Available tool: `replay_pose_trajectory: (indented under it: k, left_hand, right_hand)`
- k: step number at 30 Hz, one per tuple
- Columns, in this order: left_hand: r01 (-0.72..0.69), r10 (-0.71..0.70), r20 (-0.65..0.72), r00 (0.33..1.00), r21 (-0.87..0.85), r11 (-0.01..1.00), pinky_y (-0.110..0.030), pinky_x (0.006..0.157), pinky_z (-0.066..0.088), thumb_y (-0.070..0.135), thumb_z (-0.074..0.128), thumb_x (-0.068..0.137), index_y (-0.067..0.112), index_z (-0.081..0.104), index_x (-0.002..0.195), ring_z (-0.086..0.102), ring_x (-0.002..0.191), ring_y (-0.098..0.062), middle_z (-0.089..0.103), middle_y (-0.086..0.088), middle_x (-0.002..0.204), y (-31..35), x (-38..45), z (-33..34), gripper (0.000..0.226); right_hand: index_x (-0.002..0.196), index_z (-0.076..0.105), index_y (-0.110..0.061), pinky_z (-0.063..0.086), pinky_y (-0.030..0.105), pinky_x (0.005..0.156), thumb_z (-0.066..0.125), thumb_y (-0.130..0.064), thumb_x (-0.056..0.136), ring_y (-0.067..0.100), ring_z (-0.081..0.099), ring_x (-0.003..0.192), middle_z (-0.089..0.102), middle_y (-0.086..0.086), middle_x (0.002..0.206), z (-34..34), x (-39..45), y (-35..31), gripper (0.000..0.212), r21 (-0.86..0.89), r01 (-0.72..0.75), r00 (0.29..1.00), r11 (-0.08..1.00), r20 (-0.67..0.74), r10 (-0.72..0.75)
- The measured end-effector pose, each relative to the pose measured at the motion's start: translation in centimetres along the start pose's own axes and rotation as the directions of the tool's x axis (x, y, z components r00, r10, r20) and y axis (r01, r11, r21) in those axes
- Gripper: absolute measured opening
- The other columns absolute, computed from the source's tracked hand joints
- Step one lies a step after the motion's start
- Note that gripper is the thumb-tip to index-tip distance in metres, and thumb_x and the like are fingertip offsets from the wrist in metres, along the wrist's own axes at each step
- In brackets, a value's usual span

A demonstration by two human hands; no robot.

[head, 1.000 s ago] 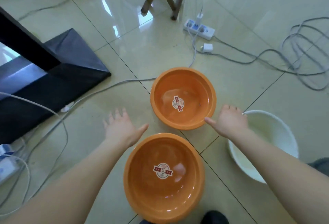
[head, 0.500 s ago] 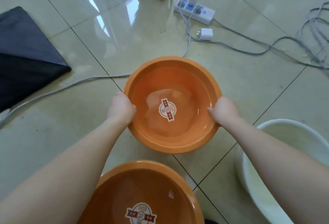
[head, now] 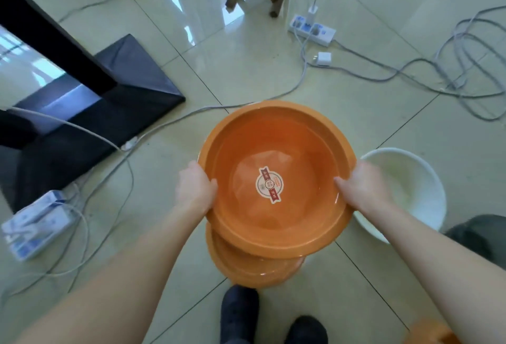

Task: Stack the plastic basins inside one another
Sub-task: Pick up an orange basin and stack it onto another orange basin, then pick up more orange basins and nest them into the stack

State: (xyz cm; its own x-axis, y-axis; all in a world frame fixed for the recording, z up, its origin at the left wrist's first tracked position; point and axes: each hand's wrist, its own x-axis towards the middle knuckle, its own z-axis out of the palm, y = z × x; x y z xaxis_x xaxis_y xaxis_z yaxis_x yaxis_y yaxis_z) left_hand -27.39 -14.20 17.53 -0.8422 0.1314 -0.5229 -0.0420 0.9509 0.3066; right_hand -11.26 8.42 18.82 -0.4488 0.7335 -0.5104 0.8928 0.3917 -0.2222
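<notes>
Above the lower basin (head: 254,267), both hands grip opposite rims of the upper basin (head: 276,176): left hand (head: 195,187), right hand (head: 361,190). The two are offset. A tilted descent could catch rim on rim, jamming the basin or pushing it toward the white basin (head: 405,187).

A: The lower orange basin (head: 254,269) is mostly hidden under the upper orange basin (head: 276,179); only its near rim shows, so whether the two touch can't be told.

B: And the white basin (head: 405,185)?

A: Its left side is covered by the right hand (head: 364,190), which is motion-blurred. The fingers of both hands go under the upper basin's rim, out of sight; only the left hand (head: 195,187) has a sharp outline.

B: The sticker (head: 269,185)?

A: Print too small to read. At the bottom right corner an orange shape (head: 430,332) is cut off by the edge and blurred.
</notes>
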Motion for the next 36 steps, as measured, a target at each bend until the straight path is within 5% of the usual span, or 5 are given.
replay_pose_trajectory:
  k: [5,12,20,29,36]
  left_hand:
    - [0.023,-0.024,0.022,0.999,0.039,0.999,-0.034,0.073,0.049,0.020,0.055,0.092,0.002,0.051,0.119,0.064,0.097,-0.036,0.063,-0.019,0.110,-6.2,-5.0,1.1,0.033]
    - [0.073,-0.078,0.034,0.996,0.131,0.989,-0.040,0.075,0.046,0.020,0.046,0.095,0.002,0.045,0.115,0.061,0.099,-0.042,0.064,-0.023,0.108,-13.4,-3.2,10.5,0.027]
    - [0.113,-0.115,0.040,0.993,0.038,0.993,-0.041,0.074,0.039,0.019,0.041,0.097,-0.001,0.040,0.116,0.057,0.104,-0.045,0.059,-0.029,0.114,-17.4,1.6,20.5,0.028]
    - [-0.042,0.038,0.058,0.998,0.060,0.997,-0.043,0.078,0.043,0.024,0.042,0.098,0.000,0.041,0.119,0.058,0.105,-0.043,0.060,-0.026,0.114,-13.8,-2.2,21.8,0.032]
    - [-0.276,0.249,0.217,0.944,0.105,0.955,-0.035,0.062,0.041,0.025,0.041,0.097,0.006,0.038,0.106,0.059,0.078,-0.036,0.049,-0.003,0.075,-6.5,-9.1,28.1,0.021]
  right_hand:
    - [0.101,0.061,0.001,0.049,0.038,0.076,0.058,-0.028,0.090,0.038,0.063,0.099,0.067,0.021,0.104,4.3,-5.7,1.6,0.031,-0.116,0.020,0.998,0.993,0.057,-0.013]
    - [0.114,0.054,0.000,0.048,0.036,0.081,0.046,-0.018,0.097,0.037,0.061,0.108,0.065,0.018,0.114,17.1,-4.6,5.0,0.027,-0.251,-0.015,0.993,0.968,0.106,0.043]
    - [0.114,0.046,0.004,0.049,0.039,0.081,0.046,-0.019,0.098,0.039,0.062,0.106,0.063,0.022,0.114,27.8,-0.5,8.3,0.028,-0.072,-0.083,0.996,0.994,-0.025,0.081]
    - [0.108,0.044,0.002,0.045,0.037,0.069,0.044,-0.025,0.098,0.041,0.064,0.095,0.065,0.023,0.103,26.1,-2.7,14.0,0.029,0.100,-0.146,0.986,0.984,-0.069,0.154]
    - [0.089,0.038,-0.006,0.044,0.037,0.062,0.047,-0.025,0.097,0.039,0.065,0.084,0.066,0.024,0.094,22.0,-8.8,26.4,0.023,0.191,-0.407,0.900,0.893,-0.080,0.428]
